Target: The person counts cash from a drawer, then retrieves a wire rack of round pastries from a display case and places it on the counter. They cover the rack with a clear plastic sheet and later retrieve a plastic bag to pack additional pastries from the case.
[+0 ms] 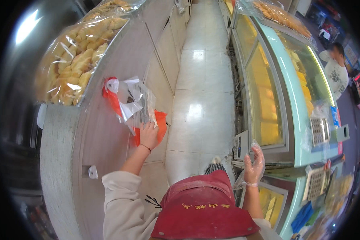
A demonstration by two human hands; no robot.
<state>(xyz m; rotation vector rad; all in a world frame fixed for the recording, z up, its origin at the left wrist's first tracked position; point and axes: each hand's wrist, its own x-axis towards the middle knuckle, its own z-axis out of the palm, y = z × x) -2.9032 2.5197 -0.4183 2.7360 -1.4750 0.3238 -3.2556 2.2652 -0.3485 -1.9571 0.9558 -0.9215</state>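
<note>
My left hand (149,134) is bare, with a dark band at the wrist. Its fingers rest on a bunch of clear plastic bags (141,100) against the cabinet front; whether they pinch the film cannot be told. Red plastic bags (161,124) show around and behind the clear ones, and a red-and-white knotted part (111,87) is at the upper end. On the other side, my right hand (254,165) wears a clear disposable glove. It is raised beside the glass display case (265,99), thumb and fingers apart, holding nothing.
Bread rolls (78,63) under clear film lie on the left counter (58,156). A tiled aisle (198,120) runs between cabinets and display cases. Weighing-scale keypads (319,129) stand on the right. Beyond the case is another person (336,72). A white object (92,172) sticks out of a cabinet slot.
</note>
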